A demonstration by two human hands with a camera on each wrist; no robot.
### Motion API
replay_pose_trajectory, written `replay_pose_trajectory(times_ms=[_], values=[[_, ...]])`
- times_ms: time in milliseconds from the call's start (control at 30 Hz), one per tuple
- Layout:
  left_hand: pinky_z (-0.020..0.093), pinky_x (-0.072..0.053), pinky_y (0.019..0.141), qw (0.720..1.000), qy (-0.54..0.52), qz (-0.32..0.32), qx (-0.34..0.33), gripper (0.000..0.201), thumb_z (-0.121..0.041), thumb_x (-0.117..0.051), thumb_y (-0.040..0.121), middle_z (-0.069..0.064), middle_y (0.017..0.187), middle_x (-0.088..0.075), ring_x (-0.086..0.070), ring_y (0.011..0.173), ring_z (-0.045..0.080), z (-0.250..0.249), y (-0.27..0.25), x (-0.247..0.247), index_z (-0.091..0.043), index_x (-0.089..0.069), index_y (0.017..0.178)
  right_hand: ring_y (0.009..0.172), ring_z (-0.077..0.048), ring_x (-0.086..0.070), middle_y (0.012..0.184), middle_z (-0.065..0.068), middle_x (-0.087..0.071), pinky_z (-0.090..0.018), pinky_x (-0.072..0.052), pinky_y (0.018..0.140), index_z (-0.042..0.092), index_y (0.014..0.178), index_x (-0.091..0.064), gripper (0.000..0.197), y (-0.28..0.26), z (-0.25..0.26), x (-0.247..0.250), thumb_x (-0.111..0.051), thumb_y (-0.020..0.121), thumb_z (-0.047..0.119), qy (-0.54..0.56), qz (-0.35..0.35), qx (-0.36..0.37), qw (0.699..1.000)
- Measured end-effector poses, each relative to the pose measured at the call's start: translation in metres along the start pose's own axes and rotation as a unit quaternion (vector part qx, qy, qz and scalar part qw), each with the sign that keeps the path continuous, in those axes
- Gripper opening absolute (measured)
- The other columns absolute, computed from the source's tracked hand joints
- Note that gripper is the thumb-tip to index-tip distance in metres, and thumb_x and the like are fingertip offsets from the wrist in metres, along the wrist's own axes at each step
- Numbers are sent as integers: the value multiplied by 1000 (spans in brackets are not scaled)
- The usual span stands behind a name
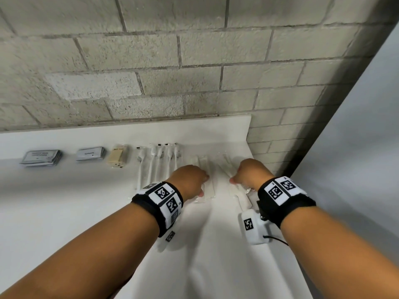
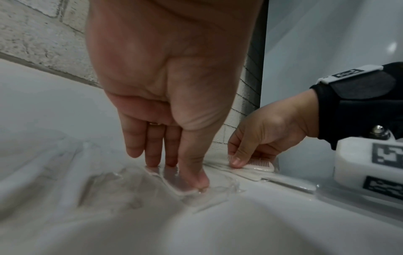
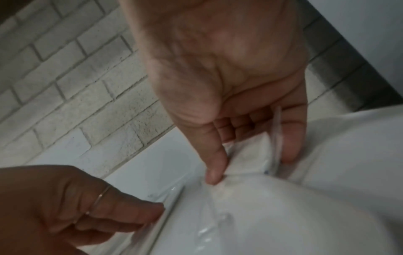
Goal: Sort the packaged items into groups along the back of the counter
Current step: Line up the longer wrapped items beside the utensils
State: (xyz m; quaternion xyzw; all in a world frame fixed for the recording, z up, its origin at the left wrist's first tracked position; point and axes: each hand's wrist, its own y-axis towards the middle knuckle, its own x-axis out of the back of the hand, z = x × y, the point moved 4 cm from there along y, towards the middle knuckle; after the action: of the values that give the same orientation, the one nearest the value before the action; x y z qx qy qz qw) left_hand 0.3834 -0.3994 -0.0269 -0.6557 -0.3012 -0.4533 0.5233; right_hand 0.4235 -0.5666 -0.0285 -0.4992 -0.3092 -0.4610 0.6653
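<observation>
Sorted groups line the back of the white counter (image 1: pixel 64 190): two stacks of grey sachets (image 1: pixel 41 158) (image 1: pixel 90 154), a beige packet (image 1: pixel 118 157) and several wrapped toothbrushes (image 1: pixel 157 162). To their right lie clear packets holding white items. My left hand (image 1: pixel 204 184) pinches the end of one clear packet (image 2: pixel 218 189) between thumb and straight fingertips, low on the counter. My right hand (image 1: pixel 234 180) grips a packaged white comb (image 2: pixel 259 166) by its edge, thumb on top and fingers curled behind. In the right wrist view the comb packet (image 3: pixel 248 160) sits between thumb and fingers.
A grey brick wall (image 1: pixel 172 72) runs right behind the counter. A pale panel (image 1: pixel 356 147) closes off the right side, just past my right hand. More clear packets (image 1: pixel 224 162) lie between my hands and the wall.
</observation>
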Motion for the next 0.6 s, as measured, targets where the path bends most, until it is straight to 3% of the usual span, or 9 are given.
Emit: replay_pose_trajectory(times_ms=[133,200,267,333,400,600], values=[[34,-38,106,1000,-10,-7,0,60,-24,-64,89,0,147,-45,-43,133,24,2,-2,0,-22,-41,144,66,-27,-62,63,-3,-56,-30,-52,63,15,63,-48,30,-6,0,10,-66,83,30,33,-13,9,999],[33,-37,105,1000,-1,-7,-4,59,-26,-63,90,0,147,-45,-42,133,24,1,-3,1,-22,-41,145,55,-27,-63,66,-9,-63,-29,-51,52,14,75,-51,20,-10,3,21,-60,88,25,136,-34,9,990],[32,-37,103,1000,12,-4,-8,59,-26,-61,91,0,146,-45,-43,132,24,0,-3,3,-21,-40,145,56,-25,-67,81,-12,-67,-28,-50,47,14,94,-50,8,-17,9,36,-56,89,16,205,-39,21,978],[32,-38,101,1000,19,-4,-7,58,-27,-60,91,1,146,-46,-44,131,24,-1,-4,3,-21,-40,145,62,-22,-68,89,-9,-62,-28,-52,50,16,104,-51,21,-22,17,50,-52,86,4,205,-19,49,977],[32,-39,100,1000,23,-5,-6,56,-27,-60,92,2,143,-49,-46,129,25,-2,-5,3,-20,-41,144,69,-21,-66,91,-7,-62,-28,-53,54,15,102,-58,27,-29,27,64,-46,84,-3,168,-13,84,982],[31,-41,93,1000,27,0,-8,54,-28,-60,91,3,136,-54,-51,123,25,-3,-5,3,-20,-44,141,58,-14,-59,74,1,-57,-24,-43,50,13,90,-65,17,-34,41,98,-75,78,7,204,-56,170,963]])
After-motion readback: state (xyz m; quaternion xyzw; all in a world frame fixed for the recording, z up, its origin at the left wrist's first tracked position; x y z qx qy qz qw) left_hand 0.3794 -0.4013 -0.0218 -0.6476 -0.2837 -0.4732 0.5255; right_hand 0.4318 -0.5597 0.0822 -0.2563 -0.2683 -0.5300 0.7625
